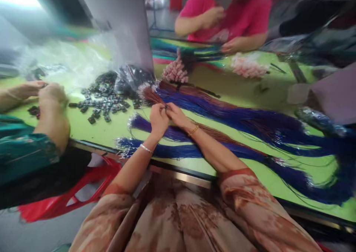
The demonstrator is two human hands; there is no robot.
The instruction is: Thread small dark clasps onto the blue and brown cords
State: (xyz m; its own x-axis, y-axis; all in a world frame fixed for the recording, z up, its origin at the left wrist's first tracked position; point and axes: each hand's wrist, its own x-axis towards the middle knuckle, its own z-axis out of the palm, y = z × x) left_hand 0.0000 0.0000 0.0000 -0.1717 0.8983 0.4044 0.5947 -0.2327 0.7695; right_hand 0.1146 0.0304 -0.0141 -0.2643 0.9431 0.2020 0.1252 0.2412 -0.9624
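My left hand and my right hand meet fingertip to fingertip over the wire bundles. Between them is a small dark piece, too small to make out fully. Both hands are closed in a pinch. Just behind them lie the silvery ends of a brown wire bundle. A long blue wire bundle runs from there to the right. Below the hands, another blue bundle lies along the near side of the green table. Left of my hands is a pile of small black connectors.
At the left, a person in a green sleeve works close by. Across the table sits a person in a pink shirt. A grey pillar rises behind the connectors. Pink connector piles stand behind the wires. A red stool is lower left.
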